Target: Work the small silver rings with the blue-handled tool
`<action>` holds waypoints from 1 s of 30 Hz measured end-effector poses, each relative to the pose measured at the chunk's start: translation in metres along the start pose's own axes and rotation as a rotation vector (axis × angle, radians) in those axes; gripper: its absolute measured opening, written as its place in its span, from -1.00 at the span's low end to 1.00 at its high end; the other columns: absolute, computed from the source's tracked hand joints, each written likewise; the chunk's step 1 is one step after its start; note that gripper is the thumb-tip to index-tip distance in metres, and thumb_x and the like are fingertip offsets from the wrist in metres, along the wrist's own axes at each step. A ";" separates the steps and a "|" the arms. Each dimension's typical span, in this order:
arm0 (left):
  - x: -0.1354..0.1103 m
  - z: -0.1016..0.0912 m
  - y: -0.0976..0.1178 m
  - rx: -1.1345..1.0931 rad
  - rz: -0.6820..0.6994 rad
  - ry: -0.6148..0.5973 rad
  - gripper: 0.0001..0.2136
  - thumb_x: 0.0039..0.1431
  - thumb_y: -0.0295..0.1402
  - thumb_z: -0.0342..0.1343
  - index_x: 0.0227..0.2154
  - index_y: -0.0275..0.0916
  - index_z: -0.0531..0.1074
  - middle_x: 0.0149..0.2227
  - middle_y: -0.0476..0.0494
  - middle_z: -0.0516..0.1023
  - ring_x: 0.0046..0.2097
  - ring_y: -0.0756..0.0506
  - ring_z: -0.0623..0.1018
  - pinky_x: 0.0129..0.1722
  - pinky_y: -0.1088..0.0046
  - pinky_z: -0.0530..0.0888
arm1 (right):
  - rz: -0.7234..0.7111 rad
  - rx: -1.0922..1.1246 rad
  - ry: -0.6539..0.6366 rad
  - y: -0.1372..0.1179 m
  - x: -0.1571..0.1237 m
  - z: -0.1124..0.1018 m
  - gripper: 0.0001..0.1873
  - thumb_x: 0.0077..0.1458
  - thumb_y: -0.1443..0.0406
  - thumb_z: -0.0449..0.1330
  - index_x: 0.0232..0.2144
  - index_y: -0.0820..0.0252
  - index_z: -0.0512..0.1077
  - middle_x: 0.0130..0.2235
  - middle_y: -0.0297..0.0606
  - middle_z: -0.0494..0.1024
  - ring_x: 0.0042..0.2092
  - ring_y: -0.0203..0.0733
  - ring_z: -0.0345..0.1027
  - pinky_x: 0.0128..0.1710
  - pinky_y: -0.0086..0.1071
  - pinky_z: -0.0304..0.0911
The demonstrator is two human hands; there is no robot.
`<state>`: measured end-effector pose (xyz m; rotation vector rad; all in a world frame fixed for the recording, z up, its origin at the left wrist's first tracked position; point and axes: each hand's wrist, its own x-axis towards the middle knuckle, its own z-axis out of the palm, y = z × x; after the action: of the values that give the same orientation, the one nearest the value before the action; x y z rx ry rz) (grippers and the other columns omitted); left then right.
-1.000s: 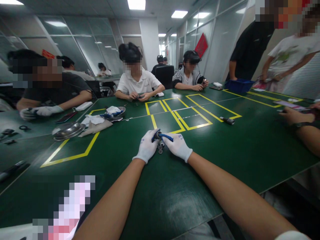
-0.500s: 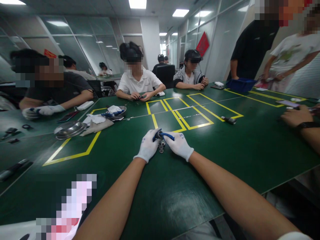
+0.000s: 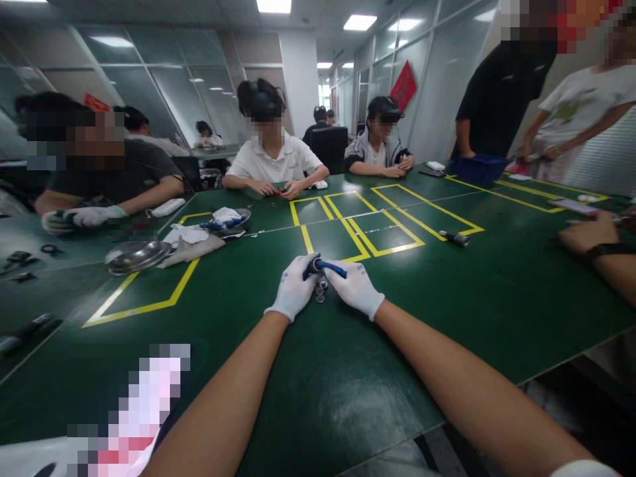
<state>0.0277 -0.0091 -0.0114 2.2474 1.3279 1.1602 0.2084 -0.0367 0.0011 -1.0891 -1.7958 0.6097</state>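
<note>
White knit gloves cover both of my hands. My left hand point(image 3: 292, 286) is closed around a dark, round, hollow-ended part point(image 3: 314, 265), which looks like a short tube with some blue at its side. In my right hand point(image 3: 354, 288), the thumb and fingers pinch a slim blue piece point(image 3: 334, 269) whose near end meets the mouth of the dark part. Whether it is a tool handle or twisted cloth I cannot make out. Just below and between the hands, several small round metal pieces point(image 3: 320, 292) lie on the green table point(image 3: 338, 371).
A black flashlight point(image 3: 454, 238) lies to the right beyond my hands. Yellow tape marks off rectangles on the table. At left are a metal lid point(image 3: 139, 257), a bowl with cloths point(image 3: 233, 220) and another dark cylinder point(image 3: 30, 332). Co-workers sit opposite; a blue bin point(image 3: 479, 168) stands far right.
My hands keep almost the same place and grip. The view has shifted very slightly. Something red now shows in the hands of the person opposite.
</note>
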 end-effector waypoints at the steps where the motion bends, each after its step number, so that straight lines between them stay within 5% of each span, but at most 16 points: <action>1: 0.000 0.000 0.000 0.003 0.006 -0.007 -0.57 0.18 -0.48 0.17 0.13 -0.24 0.47 0.08 -0.23 0.55 0.13 -0.20 0.54 0.25 0.17 0.44 | 0.010 0.012 0.001 0.000 0.000 0.001 -0.68 0.31 0.24 0.16 0.03 0.04 0.61 0.01 -0.28 0.67 0.06 -0.03 0.55 0.13 -0.18 0.39; 20: -0.001 0.000 0.000 0.020 0.007 -0.004 -0.57 0.18 -0.49 0.16 0.13 -0.21 0.47 0.10 -0.20 0.55 0.15 -0.19 0.53 0.23 0.19 0.46 | -0.006 0.045 -0.045 0.002 0.000 0.002 -0.69 0.31 0.23 0.15 0.00 0.05 0.62 0.01 -0.26 0.66 0.07 -0.06 0.54 0.13 -0.19 0.37; 30: -0.001 0.001 0.000 0.009 0.017 -0.028 -0.58 0.22 -0.42 0.17 0.15 -0.23 0.45 0.10 -0.23 0.53 0.15 -0.20 0.52 0.25 0.18 0.43 | 0.005 -0.057 0.042 0.000 0.000 0.002 -0.71 0.30 0.25 0.16 -0.05 0.10 0.62 -0.03 -0.24 0.68 0.01 -0.06 0.55 0.07 -0.23 0.38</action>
<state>0.0283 -0.0100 -0.0125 2.2776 1.3083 1.1262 0.2068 -0.0368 -0.0004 -1.1373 -1.7841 0.5382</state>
